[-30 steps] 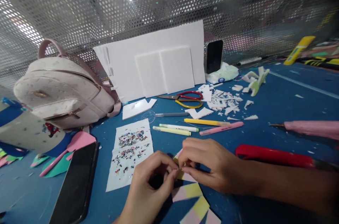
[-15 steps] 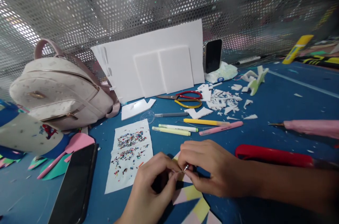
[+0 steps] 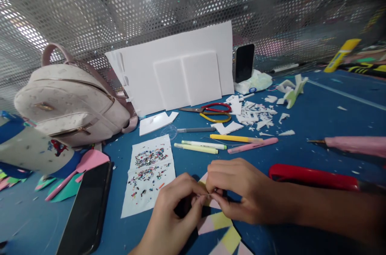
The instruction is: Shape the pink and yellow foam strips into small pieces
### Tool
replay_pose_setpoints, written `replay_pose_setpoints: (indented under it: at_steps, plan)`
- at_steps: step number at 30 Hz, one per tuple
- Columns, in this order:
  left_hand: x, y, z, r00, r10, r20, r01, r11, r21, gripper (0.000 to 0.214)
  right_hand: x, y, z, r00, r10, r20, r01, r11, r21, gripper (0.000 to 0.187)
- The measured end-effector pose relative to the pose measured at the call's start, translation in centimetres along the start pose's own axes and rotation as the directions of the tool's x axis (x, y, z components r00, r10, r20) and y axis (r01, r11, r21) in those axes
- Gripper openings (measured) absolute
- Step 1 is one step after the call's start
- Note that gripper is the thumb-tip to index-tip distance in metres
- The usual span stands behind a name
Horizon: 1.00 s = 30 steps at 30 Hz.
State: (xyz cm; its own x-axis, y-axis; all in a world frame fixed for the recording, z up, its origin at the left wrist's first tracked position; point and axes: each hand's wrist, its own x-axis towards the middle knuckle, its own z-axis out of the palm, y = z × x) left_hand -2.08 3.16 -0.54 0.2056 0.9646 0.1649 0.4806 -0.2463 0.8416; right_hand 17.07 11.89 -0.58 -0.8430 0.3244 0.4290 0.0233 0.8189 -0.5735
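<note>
- Landmark for every place here: the bead sheet (image 3: 132, 208), a pale paper lying on the blue table (image 3: 114, 231), with many tiny multicoloured beads (image 3: 150, 158) scattered across it.
- Left hand (image 3: 177, 206): just right of the bead sheet's near end; its grip is together, thumb and forefinger pinched on a tiny item (image 3: 208, 195).
- Right hand (image 3: 241, 190): farther right of the bead sheet; its grip is also closed at the same tiny item, fingertips meeting those of the left hand.
- The tiny item sits right of the bead sheet, mostly hidden between the fingertips and too small to identify.
- Pink-and-yellow pieces (image 3: 221, 219): right of the bead sheet and partly nearer the wearer, some lying under the hands.
- Right of the bead sheet's far half: a pale yellow pen (image 3: 196, 148), a white pen with a green end (image 3: 205, 144), a yellow pen (image 3: 235, 138) and a pink pen (image 3: 252, 146).
- Beyond the bead sheet, to the right: scissors (image 3: 199, 110) with red and yellow handles, then white scraps (image 3: 255, 114).
- Directly behind and rightward of the bead sheet: an upright white board (image 3: 138, 74).
- Left of the bead sheet: a dark phone (image 3: 87, 206); farther back on that side, a pale backpack (image 3: 69, 94).
- Far right of the bead sheet: a red tool (image 3: 313, 176).
</note>
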Motion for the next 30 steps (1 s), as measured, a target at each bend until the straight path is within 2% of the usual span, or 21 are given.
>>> replay_pose_setpoints:
  at_steps: [15,30]
  plan:
    - [0.17,0.3,-0.03,0.999,0.017,-0.039,-0.017,1.0,0.017,0.017,-0.12,0.08,0.24,0.998,0.019,-0.063,-0.02,0.999,-0.03,0.013]
    - [-0.04,0.03,0.1,0.999,-0.023,-0.046,0.023,1.0,0.002,0.017,-0.07,-0.05,0.2,0.998,0.034,-0.045,-0.035,0.999,-0.03,0.009]
